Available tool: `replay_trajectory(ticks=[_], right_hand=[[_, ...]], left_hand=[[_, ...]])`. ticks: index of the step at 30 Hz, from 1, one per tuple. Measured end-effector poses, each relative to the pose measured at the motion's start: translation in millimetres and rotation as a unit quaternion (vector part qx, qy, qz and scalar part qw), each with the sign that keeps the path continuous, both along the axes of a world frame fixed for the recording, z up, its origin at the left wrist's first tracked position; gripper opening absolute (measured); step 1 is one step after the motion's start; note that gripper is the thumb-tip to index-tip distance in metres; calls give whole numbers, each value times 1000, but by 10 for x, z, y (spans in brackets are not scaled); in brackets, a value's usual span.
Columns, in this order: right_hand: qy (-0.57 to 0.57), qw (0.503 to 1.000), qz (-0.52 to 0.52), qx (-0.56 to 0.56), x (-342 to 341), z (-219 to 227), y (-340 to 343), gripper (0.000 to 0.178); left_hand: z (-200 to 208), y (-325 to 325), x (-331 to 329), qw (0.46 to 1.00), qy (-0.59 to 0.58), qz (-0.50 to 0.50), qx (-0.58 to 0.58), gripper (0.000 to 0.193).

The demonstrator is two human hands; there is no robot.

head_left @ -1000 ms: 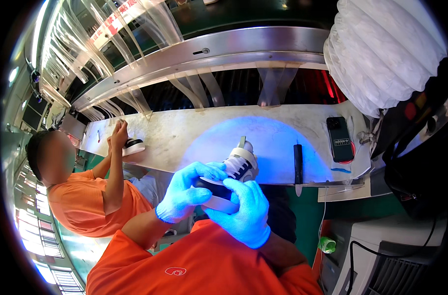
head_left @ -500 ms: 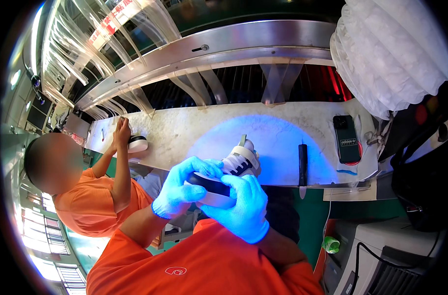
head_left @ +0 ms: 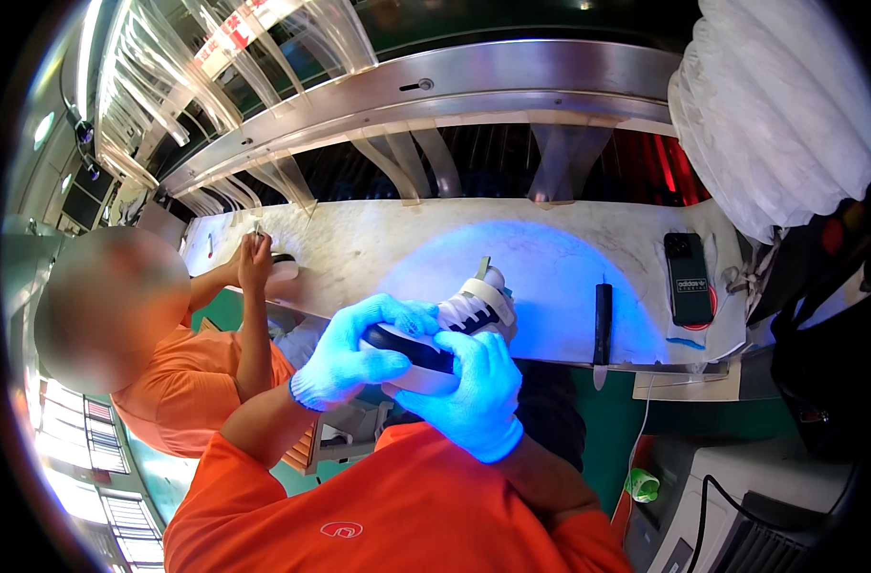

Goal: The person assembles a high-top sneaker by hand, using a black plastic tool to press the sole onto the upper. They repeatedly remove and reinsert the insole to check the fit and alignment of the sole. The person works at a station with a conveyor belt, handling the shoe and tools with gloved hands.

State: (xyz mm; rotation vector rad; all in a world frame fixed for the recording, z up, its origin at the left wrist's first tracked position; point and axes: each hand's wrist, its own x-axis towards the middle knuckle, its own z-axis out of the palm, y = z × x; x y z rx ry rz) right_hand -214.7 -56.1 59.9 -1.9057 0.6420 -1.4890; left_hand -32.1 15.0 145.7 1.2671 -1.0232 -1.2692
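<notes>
A sneaker [head_left: 464, 310] with white laces, a dark toe and a white sole lies between my gloved hands, in a pool of blue light at the near edge of the worktable [head_left: 359, 248]. Its toe points toward me and its heel tab points away. My left hand [head_left: 351, 355] is closed round the left side of the toe, thumb on the near side. From the right, my right hand [head_left: 474, 396] grips the toe and sole, with its fingers at the dark upper. The gloves hide part of the shoe's middle.
To the right lie a black-handled knife [head_left: 603, 325], its blade past the table edge, and a phone [head_left: 690, 279] on a cloth. A metal rail [head_left: 512, 81] with hanging clear strips runs behind. A co-worker [head_left: 201, 368] handles another shoe [head_left: 283, 267] at left.
The whole view has shifted slightly, so the table things appear farther right. My hands keep nearly the same hold on the sneaker. The co-worker's head and hands have moved.
</notes>
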Motion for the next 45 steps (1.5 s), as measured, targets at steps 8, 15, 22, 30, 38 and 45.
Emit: replay_trajectory(ticks=[8,15,22,30,38,45], right_hand=[[-1,1000,26,3,42,13,-51,73],[16,999,45,20,91,-31,-101,71],[10,999,46,28,15,-57,-137,70],[-29,991,14,132,-147,-277,85,79],[-50,993,46,95,-107,-266,12,69],[-1,994,59,93,-31,-217,-109,72]], left_hand=[[45,-35,23,999,-16,28,22,39],[35,-123,152,999,-44,15,23,43],[223,-234,196,966,-248,-77,-4,65],[240,-275,164,964,-255,-79,-11,61],[196,-318,237,968,-234,-91,-26,60],[115,-283,395,973,-208,-92,-32,58]])
